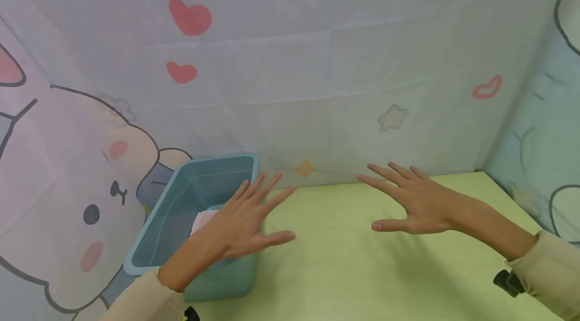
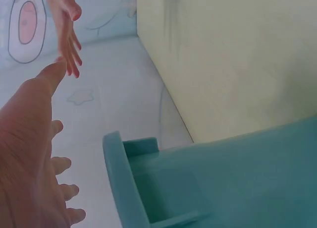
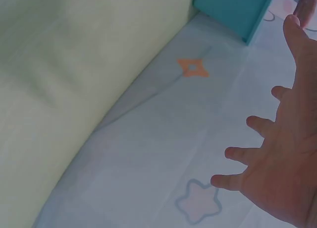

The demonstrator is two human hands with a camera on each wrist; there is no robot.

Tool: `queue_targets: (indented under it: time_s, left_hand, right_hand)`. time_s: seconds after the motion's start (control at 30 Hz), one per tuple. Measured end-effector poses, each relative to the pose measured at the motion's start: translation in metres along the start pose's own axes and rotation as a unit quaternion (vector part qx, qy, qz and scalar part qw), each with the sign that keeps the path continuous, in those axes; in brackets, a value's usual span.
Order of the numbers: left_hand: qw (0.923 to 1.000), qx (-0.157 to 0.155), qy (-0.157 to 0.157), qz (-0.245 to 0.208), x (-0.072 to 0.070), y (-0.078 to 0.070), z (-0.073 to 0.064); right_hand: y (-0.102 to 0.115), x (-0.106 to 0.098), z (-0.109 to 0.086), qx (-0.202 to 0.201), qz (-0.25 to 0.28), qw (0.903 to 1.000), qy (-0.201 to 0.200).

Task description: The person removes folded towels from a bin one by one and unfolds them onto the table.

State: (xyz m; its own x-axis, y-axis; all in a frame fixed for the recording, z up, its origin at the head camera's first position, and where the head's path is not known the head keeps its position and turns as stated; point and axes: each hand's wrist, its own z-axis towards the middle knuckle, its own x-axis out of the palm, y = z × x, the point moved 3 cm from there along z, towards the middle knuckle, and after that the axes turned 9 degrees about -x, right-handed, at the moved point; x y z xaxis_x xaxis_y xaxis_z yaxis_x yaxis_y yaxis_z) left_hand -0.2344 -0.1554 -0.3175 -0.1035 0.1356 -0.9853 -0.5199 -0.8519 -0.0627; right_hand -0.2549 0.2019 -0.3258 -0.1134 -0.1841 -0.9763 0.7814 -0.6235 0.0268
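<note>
My left hand [image 1: 242, 218] hovers with spread, straight fingers over the right side of a blue plastic bin [image 1: 190, 281], holding nothing. Inside the bin lies something pale pink and white [image 1: 202, 220], partly hidden behind that hand. To the right, my right hand [image 1: 419, 203] is raised above the table, its fingers also spread and nothing in its grasp. The left wrist view shows the left hand [image 2: 29, 153] beside the bin's rim [image 2: 121, 178]. In the right wrist view, the right hand [image 3: 282, 153] is well apart from the bin [image 3: 235, 10].
The light green table [image 1: 335, 255] carries the bin on its left. Behind it hangs a pale cloth backdrop [image 1: 290, 59] printed with hearts, stars and a large rabbit; another printed cloth [image 1: 544, 135] closes off the right side.
</note>
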Motion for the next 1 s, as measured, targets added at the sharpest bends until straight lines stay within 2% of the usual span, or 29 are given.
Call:
queue_targets:
  time_s: [0.3,0.5,0.63,0.77,0.87,1.0]
  left_hand:
    - [0.9997,-0.02,-0.013,-0.004,0.001,0.01,-0.016]
    - [0.9987,-0.033,-0.04,0.001,0.002,0.017,-0.031]
    - [0.9964,-0.065,-0.055,0.001,0.002,0.022,-0.042]
    - [0.994,-0.094,-0.057,0.003,0.002,0.028,-0.053]
    - [0.9928,-0.1,-0.065,0.005,0.003,0.03,-0.06]
    - [0.9906,-0.099,-0.093,0.013,0.004,0.031,-0.068]
  right_hand:
    - [-0.008,-0.001,0.004,0.011,0.024,0.9994,-0.022]
    - [-0.013,0.001,0.007,0.011,0.038,0.9982,-0.044]
    - [-0.014,0.001,0.011,-0.001,0.044,0.9973,-0.058]
    - [-0.015,0.002,0.014,-0.007,0.049,0.9967,-0.064]
    - [-0.016,0.003,0.016,-0.005,0.054,0.9963,-0.067]
    - [-0.017,0.005,0.019,-0.001,0.065,0.9955,-0.069]
